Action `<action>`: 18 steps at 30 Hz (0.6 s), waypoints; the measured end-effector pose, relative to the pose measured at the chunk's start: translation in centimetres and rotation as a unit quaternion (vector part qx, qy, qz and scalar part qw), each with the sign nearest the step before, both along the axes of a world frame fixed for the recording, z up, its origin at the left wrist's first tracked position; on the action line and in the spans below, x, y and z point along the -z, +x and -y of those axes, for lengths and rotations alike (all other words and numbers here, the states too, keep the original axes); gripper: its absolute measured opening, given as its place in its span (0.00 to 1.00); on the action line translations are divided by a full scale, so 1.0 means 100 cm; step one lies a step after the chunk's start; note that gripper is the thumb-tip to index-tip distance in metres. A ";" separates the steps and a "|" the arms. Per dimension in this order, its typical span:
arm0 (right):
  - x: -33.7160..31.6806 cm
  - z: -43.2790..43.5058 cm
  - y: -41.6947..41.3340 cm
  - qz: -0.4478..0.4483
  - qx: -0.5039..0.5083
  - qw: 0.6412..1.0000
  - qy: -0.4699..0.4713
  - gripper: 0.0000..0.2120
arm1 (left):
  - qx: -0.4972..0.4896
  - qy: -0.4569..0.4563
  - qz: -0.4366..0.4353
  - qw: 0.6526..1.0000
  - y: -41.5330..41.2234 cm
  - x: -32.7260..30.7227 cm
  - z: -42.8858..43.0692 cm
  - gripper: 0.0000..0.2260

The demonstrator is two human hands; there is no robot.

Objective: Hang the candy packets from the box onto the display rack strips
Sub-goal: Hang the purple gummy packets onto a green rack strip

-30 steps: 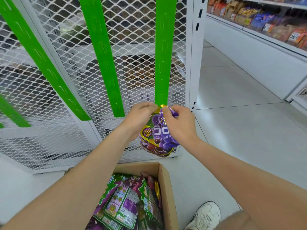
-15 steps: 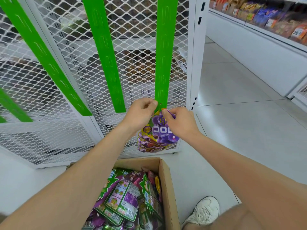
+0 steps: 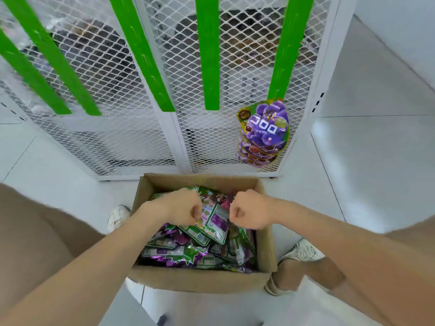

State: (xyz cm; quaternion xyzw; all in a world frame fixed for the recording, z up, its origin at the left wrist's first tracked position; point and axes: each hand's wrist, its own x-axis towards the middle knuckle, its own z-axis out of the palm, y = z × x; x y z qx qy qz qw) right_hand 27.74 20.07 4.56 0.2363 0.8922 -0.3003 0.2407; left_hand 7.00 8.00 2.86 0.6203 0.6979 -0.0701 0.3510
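With both my hands, left hand (image 3: 186, 209) and right hand (image 3: 249, 212), curled over the box (image 3: 200, 281), whether they pinch a packet (image 3: 213, 223) I cannot tell; hung packets (image 3: 264, 132) beyond them mark the filling strip (image 3: 286, 50).

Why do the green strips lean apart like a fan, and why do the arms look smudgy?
Head view: the wide-angle lens bends straight things, so the green strips splay outward. Head view: the picture is slightly motion-blurred, softest at the edges, smearing the forearms; it is evenly lit.
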 end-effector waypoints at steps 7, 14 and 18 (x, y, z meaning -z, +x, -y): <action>0.053 0.063 0.012 0.076 -0.161 0.984 -0.026 0.18 | 0.041 0.026 -0.051 0.997 -0.009 0.038 0.037 0.19; 0.054 0.059 0.014 0.065 -0.145 0.986 -0.046 0.00 | 0.015 0.108 0.020 0.994 0.003 0.039 0.020 0.10; 0.035 0.021 0.005 -0.047 -0.037 0.998 -0.035 0.10 | -0.051 0.076 0.170 0.981 0.016 0.022 0.008 0.18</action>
